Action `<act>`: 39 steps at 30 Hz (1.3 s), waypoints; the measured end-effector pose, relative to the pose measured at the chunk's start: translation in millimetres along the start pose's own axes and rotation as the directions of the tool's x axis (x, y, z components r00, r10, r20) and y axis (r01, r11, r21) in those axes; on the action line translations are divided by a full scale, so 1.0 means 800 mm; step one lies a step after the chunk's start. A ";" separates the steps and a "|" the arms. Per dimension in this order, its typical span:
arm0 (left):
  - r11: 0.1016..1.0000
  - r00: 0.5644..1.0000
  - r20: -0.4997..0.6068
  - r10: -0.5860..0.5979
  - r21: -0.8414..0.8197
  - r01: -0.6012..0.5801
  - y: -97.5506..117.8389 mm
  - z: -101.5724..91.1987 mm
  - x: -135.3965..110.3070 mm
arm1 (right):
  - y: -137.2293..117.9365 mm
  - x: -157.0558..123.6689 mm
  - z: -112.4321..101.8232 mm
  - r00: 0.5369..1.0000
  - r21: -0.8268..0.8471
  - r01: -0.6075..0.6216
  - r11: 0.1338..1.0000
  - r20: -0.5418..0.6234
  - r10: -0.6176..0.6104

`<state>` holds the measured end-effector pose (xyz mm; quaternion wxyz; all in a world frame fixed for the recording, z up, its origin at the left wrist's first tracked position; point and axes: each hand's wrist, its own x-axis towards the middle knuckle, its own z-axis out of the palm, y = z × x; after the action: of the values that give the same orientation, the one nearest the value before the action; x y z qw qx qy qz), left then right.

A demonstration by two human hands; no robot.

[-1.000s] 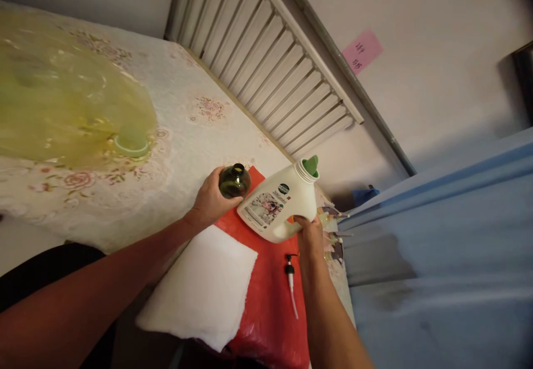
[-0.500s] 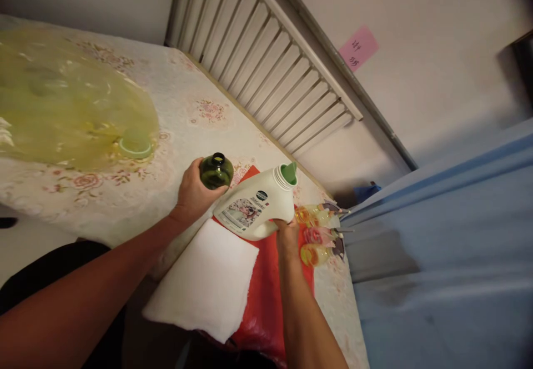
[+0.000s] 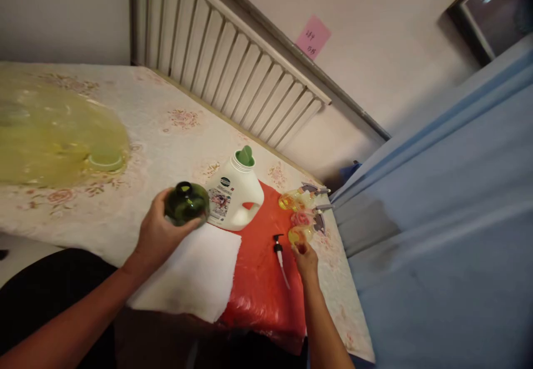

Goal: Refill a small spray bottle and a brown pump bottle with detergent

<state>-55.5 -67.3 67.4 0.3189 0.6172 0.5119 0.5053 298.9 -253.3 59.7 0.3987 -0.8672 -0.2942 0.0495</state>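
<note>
My left hand (image 3: 160, 227) is wrapped around a dark green, rounded bottle (image 3: 187, 205) with an uncovered black neck, held up over the table. Beside it a white detergent jug (image 3: 237, 194) stands upright, with a green pour spout in its mouth and a label on its side. My right hand (image 3: 306, 260) hovers at the right edge of the red sheet (image 3: 260, 280), fingers curled but apart, close to a yellow bottle (image 3: 296, 235). A black pump head (image 3: 278, 247) with a pale dip tube lies on the red sheet, left of that hand.
A folded white towel (image 3: 195, 274) lies at the front. Several small yellow and pink bottles with grey tops, including a pink one (image 3: 302, 219), lie on the right. A yellow plastic bag (image 3: 54, 135) covers the left. Behind are a radiator (image 3: 233, 63) and blue curtain (image 3: 437, 219).
My right hand has let go of the jug's handle and moved right. The jug now stands upright, and the pump head shows. My left hand still holds the green bottle.
</note>
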 end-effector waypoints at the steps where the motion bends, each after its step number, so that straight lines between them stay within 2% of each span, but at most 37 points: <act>1: 1.000 0.998 0.056 -0.002 -0.018 0.003 0.007 0.006 -0.013 | 0.007 -0.003 0.002 1.000 -0.028 -0.017 0.999 0.002 0.017; 5: 0.996 0.952 0.304 0.019 -0.091 0.009 0.032 0.039 -0.064 | 0.018 -0.011 0.027 0.998 -0.110 -0.035 0.993 0.053 0.042; 9: 0.983 0.856 0.512 0.068 -0.182 0.030 0.043 0.077 -0.106 | 0.014 -0.012 0.050 0.992 -0.162 -0.001 0.987 0.123 0.021; 12: 0.978 0.809 0.581 0.085 -0.204 0.044 0.041 0.104 -0.126 | 0.007 -0.013 0.052 0.990 -0.178 0.012 0.984 0.139 0.013; 16: 0.979 0.796 0.593 0.122 -0.202 0.000 0.034 0.134 -0.139 | -0.008 -0.010 0.032 0.994 -0.137 0.032 0.990 0.108 -0.017; 22: 0.970 0.737 0.635 0.233 -0.208 -0.127 0.019 0.162 -0.149 | -0.034 -0.012 -0.028 0.989 0.020 0.143 0.989 0.016 -0.144; 24: 0.961 0.708 0.651 0.273 -0.212 -0.175 0.014 0.164 -0.151 | -0.048 -0.020 -0.050 0.984 0.128 0.179 0.975 -0.010 -0.180; 26: 0.949 0.686 0.655 0.315 -0.233 -0.213 0.010 0.163 -0.154 | -0.066 -0.032 -0.069 0.979 0.347 0.203 0.916 -0.047 -0.199; 29: 0.947 0.688 0.651 0.320 -0.225 -0.227 0.008 0.160 -0.158 | -0.096 -0.053 -0.089 0.967 0.501 0.247 0.830 -0.075 -0.243; 33: 0.954 0.705 0.644 0.298 -0.188 -0.232 0.005 0.159 -0.163 | -0.124 -0.074 -0.094 0.946 0.558 0.300 0.774 -0.072 -0.315; 39: 0.946 0.704 0.633 0.320 -0.174 -0.274 0.000 0.161 -0.166 | -0.129 -0.082 -0.068 0.958 0.598 0.260 0.758 -0.060 -0.281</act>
<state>71.8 -177.8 -9.2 0.4122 0.8175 0.2448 0.3191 214.0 -272.9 161.4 0.6504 -0.6435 -0.3919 0.0965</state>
